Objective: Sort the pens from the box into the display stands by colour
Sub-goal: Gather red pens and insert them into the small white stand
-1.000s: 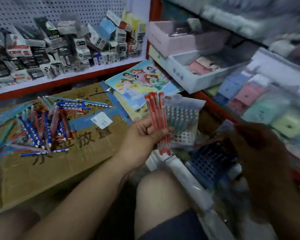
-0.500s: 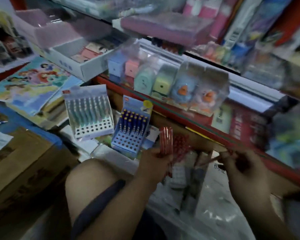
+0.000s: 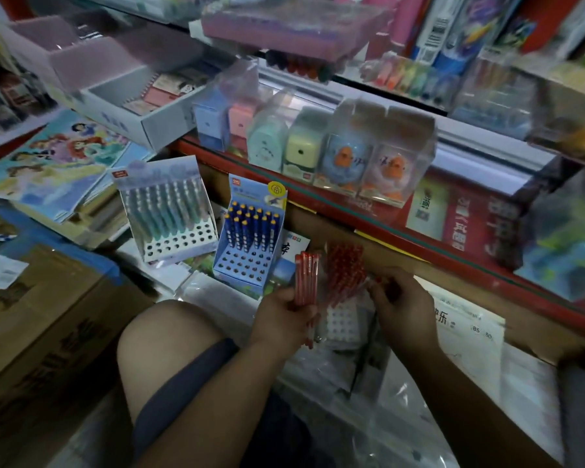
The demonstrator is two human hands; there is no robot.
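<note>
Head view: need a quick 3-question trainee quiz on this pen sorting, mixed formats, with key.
1. True or false: the left hand grips a bunch of blue pens.
2. Fill in: seen from the head camera, the blue pen stand stands to the ___ of the teal pen stand.
3. Which stand is the right hand at? A) teal pen stand B) blue pen stand C) red pen stand
Key: 1 false, it grips red pens. 2 right. 3 C.
</note>
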